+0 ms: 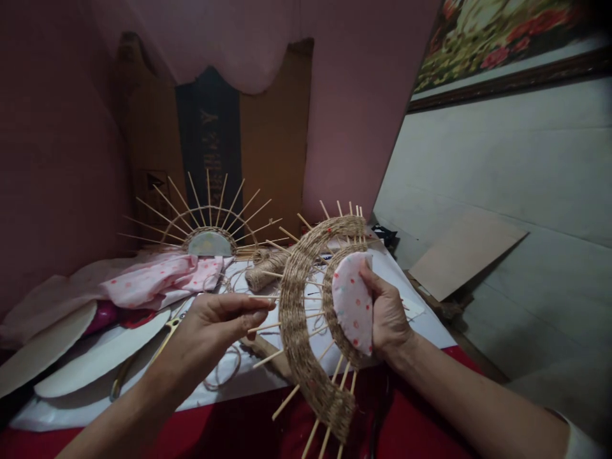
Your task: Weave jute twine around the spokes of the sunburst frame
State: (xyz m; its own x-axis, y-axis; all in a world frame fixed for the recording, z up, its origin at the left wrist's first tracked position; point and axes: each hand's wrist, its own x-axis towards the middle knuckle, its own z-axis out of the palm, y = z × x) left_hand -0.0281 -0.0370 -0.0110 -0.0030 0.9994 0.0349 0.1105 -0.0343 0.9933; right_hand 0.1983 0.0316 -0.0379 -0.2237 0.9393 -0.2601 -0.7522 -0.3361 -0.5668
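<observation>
A half-round twine weaving (296,319) stands raised in front of me, with thin wooden sticks fanning out through it. At its centre is a half disc (351,299) covered in pink dotted cloth. My right hand (389,315) is closed on this half disc, thumb on the front and fingers hidden behind. My left hand (229,325) is pinched at the outer edge of the weaving, touching a stick end. What lies between its fingertips, if anything, is hidden. A ball of twine (268,271) lies on the table behind the weaving.
A second stick fan (210,242) with a pale half disc stands at the back. Pink dotted cloth (157,280), white curved boards (100,357) and scissors (167,331) lie on the left. Cardboard (272,146) leans behind; a flat board (468,255) rests at the right.
</observation>
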